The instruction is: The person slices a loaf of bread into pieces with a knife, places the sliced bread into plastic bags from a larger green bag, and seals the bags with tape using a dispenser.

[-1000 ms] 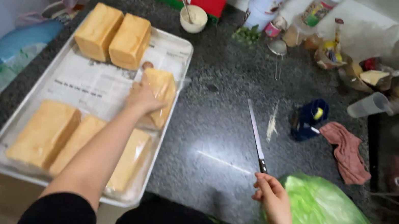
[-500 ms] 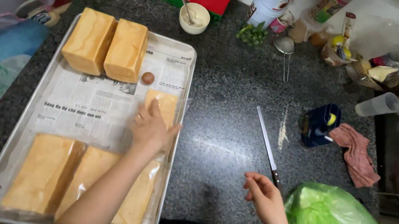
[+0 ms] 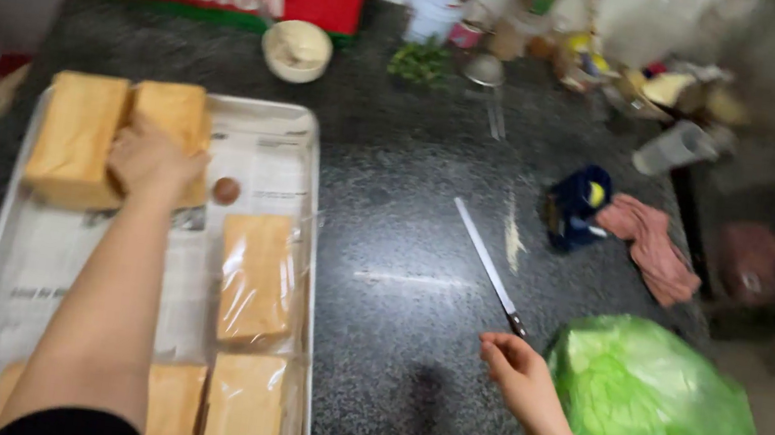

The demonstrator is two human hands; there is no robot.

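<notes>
the left hand [image 3: 153, 162] lies palm down on a loaf [image 3: 175, 125] at the far end of the tray [image 3: 304, 266], fingers curled over the loaf's top, gripping it. a second loaf [image 3: 77, 139] sits just beside it, touching. a small brown round thing [image 3: 226, 190] lies on the paper [image 3: 256, 158] lining the tray, near the hand. a wrapped loaf [image 3: 256, 276] lies mid-tray, and more loaves [image 3: 213, 409] sit at the near end.

the right hand [image 3: 517, 369] hovers over the dark tabletop [image 3: 393, 248], loosely curled and holding nothing, its fingertips just short of the knife [image 3: 491, 266] handle. the knife lies flat, blade pointing away. a green bag [image 3: 647, 406] sits just right of that hand. farther off are a pink cloth [image 3: 653, 247], a blue object [image 3: 577, 205] and a bowl [image 3: 297, 49].
</notes>
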